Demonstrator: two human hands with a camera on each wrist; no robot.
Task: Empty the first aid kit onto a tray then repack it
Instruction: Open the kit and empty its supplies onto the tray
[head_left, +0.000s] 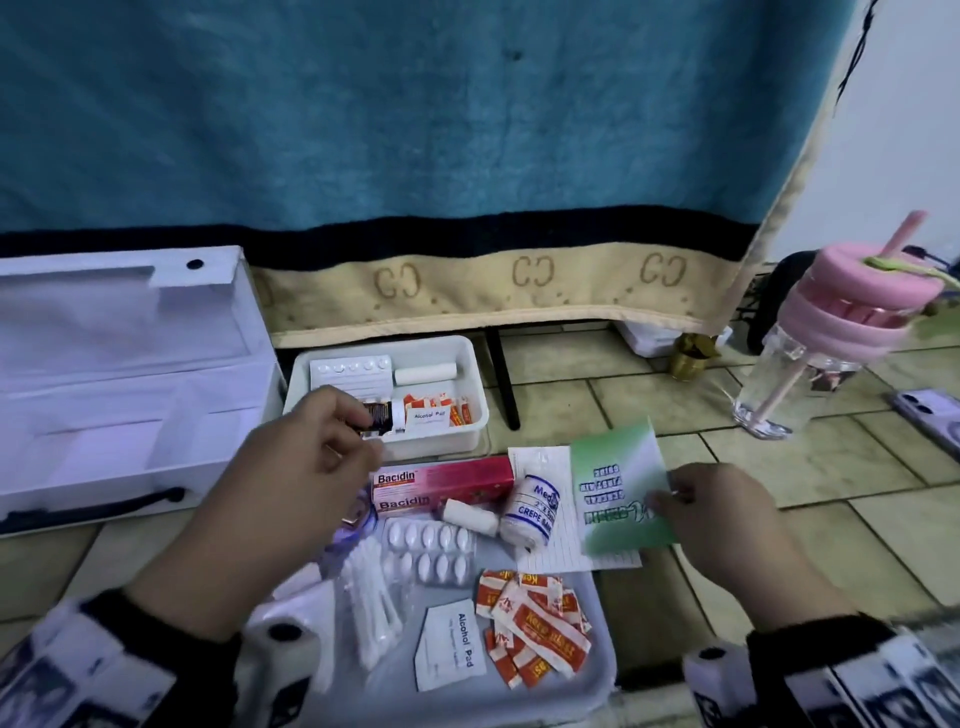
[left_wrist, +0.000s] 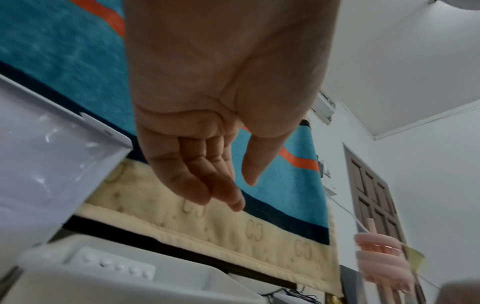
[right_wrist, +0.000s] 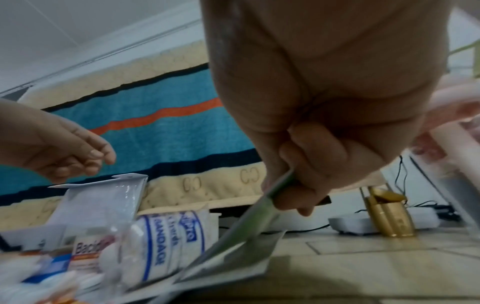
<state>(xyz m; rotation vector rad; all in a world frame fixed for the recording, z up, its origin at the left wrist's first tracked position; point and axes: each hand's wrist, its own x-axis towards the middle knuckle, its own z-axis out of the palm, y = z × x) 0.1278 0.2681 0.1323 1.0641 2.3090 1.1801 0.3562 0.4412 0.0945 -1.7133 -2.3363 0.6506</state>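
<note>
The white first aid kit box (head_left: 119, 374) lies open on the left. Beside it a small white tray (head_left: 470, 415) holds a blister pack, a gauze roll, plasters, an alcohol pad and a small dark bottle (head_left: 379, 415). My left hand (head_left: 358, 431) hovers over that tray's near-left corner, its fingers (left_wrist: 223, 191) relaxed and holding nothing. The large tray (head_left: 597, 675) in front carries a Bacidin box (head_left: 441, 480), crepe bandage (head_left: 530, 509), pills, swabs and plasters. My right hand (head_left: 670, 499) pinches a green booklet (head_left: 618, 493), tilted above a lined sheet (head_left: 550, 525).
A clear bottle with a pink lid and straw (head_left: 831, 343) stands on the tiled floor at the right, with a phone (head_left: 930, 415) beyond it. A blue blanket (head_left: 467, 130) hangs behind. A black leg (head_left: 504, 384) and a gold padlock (right_wrist: 389, 216) are nearby.
</note>
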